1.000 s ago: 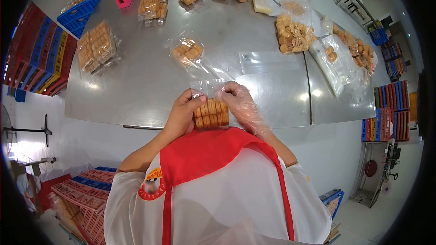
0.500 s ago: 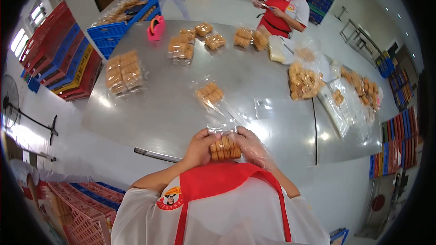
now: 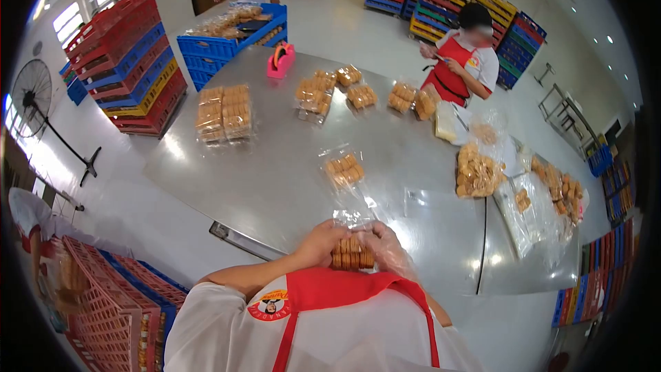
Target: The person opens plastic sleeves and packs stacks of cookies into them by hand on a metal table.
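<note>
Close to my apron, a clear plastic bag of golden-brown biscuits (image 3: 353, 255) is gripped from both sides. My left hand (image 3: 321, 242) is closed on its left upper edge. My right hand (image 3: 389, 248), in a clear glove, pinches the opposite side. The bag's loose clear top sticks up between the hands. Just beyond on the steel table (image 3: 275, 172) lies another bagged portion of biscuits (image 3: 344, 169), its long plastic end trailing towards me. Filled packs (image 3: 224, 114) sit together at the left, and more packs (image 3: 315, 94) lie farther back.
A pink tape dispenser (image 3: 281, 62) stands at the far edge beside blue crates (image 3: 206, 48). At right are a large bag of biscuits (image 3: 478, 172) and plastic bags (image 3: 520, 217). A co-worker (image 3: 458, 62) stands across the table. Pink crates (image 3: 103, 310) are lower left.
My view has shifted, so the table and its packs appear lower and farther right. Both hands keep hold of the same bag. The co-worker across the table still handles something small.
</note>
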A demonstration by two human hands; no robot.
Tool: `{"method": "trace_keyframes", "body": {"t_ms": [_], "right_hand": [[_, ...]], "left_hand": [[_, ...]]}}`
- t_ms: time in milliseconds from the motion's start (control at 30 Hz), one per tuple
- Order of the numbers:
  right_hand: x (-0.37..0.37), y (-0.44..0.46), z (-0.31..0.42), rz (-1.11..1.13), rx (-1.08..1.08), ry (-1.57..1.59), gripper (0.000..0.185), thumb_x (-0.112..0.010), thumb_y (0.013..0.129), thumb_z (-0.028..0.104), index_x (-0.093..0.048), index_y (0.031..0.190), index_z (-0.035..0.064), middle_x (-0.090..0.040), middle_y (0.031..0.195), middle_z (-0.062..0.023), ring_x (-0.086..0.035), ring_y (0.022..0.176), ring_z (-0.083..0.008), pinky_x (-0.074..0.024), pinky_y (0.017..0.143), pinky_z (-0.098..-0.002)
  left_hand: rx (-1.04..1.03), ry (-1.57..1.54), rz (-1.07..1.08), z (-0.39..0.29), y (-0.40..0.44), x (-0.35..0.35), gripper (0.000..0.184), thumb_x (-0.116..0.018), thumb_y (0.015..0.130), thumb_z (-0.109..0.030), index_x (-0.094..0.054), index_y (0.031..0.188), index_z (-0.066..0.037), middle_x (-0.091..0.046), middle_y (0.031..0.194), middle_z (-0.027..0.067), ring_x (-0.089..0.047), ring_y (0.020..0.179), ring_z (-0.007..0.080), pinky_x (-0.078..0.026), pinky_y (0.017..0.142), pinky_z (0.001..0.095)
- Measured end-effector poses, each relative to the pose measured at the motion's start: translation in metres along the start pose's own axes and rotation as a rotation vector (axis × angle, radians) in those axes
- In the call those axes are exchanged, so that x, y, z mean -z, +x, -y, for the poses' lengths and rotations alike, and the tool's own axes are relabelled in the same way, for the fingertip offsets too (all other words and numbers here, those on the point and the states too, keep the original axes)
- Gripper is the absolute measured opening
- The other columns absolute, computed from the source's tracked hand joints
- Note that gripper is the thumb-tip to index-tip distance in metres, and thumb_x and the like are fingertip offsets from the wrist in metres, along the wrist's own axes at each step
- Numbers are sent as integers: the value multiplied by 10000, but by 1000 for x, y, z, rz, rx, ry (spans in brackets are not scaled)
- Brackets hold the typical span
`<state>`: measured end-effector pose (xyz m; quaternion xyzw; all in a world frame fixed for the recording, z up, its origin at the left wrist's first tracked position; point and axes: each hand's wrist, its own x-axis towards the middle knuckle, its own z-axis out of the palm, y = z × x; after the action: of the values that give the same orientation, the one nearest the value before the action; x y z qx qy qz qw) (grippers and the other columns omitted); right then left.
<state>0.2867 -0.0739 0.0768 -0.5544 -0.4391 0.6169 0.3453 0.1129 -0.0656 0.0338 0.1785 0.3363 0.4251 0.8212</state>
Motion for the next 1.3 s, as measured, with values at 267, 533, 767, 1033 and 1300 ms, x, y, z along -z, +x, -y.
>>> {"method": "trace_keyframes", "body": {"t_ms": [267,533,767,1033,1300], "right_hand": [[-3,1,-6,-35,-19,194,85,-626,906,93,-618,936,14,-622,905,-52,-593,825,-158,-526,774,-341],[9,4,-10,139,-9,64,208,-588,915,124,-683,1045,-7,-681,1061,-89,-597,968,-156,-472,913,-310],[15,-4,-5,183,-107,77,264,-568,912,92,-686,1123,-16,-675,1095,-107,-607,1040,-182,-462,961,-298],[21,0,-16,293,-96,256,259,-550,907,56,-663,1109,-61,-645,1185,-135,-598,1098,-222,-477,971,-329],[23,-5,-30,250,-111,241,225,-576,902,19,-672,1100,-27,-638,1200,-99,-580,1122,-180,-471,976,-307]], "left_hand": [[59,-115,7,-8,-15,-1,288,-539,841,3,-541,1126,44,-592,1191,165,-609,1068,361,-529,899,614],[173,-206,271,-7,-18,21,336,-579,871,-49,-600,1199,20,-592,1257,143,-535,1203,304,-401,1082,471],[182,-101,263,-18,-33,17,299,-567,913,-76,-632,1189,20,-591,1271,130,-528,1217,289,-396,1077,471],[-14,2,339,4,-20,48,261,-553,925,-61,-646,1161,3,-568,1249,100,-484,1259,250,-410,1056,426],[-269,535,362,8,-21,53,244,-611,942,-55,-647,1182,-32,-515,1299,77,-483,1258,207,-395,1068,369]]}}
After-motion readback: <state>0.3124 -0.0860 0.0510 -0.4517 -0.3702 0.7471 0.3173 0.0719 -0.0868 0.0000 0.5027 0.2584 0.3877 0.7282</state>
